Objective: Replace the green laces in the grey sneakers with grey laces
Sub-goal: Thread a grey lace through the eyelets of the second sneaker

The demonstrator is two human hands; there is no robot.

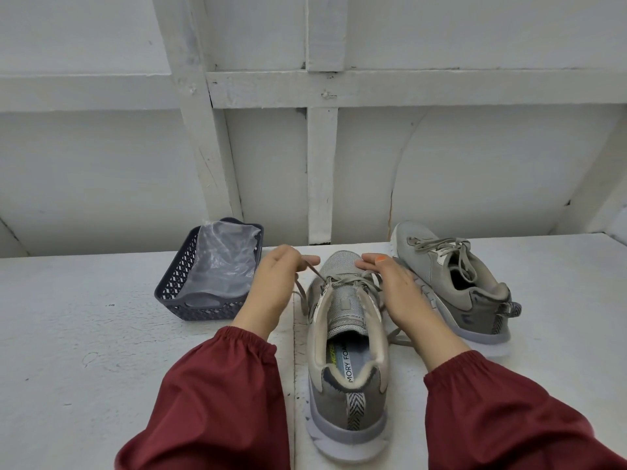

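Observation:
A grey sneaker (347, 351) stands in front of me, heel toward me, toe pointing away. A grey lace (342, 279) is threaded through its eyelets. My left hand (274, 283) pinches one end of that lace (307, 266) and holds it out to the left of the toe. My right hand (395, 286) rests on the shoe's right side, fingers near the toe; the other lace end (397, 337) trails under the wrist. The second grey sneaker (454, 276) stands at the right, laced in grey. No green lace is in sight.
A dark blue perforated basket (176, 283) with a clear plastic bag (222, 262) inside sits left of the shoes. Everything rests on a white painted table (84, 334) against a white wooden wall (322, 147).

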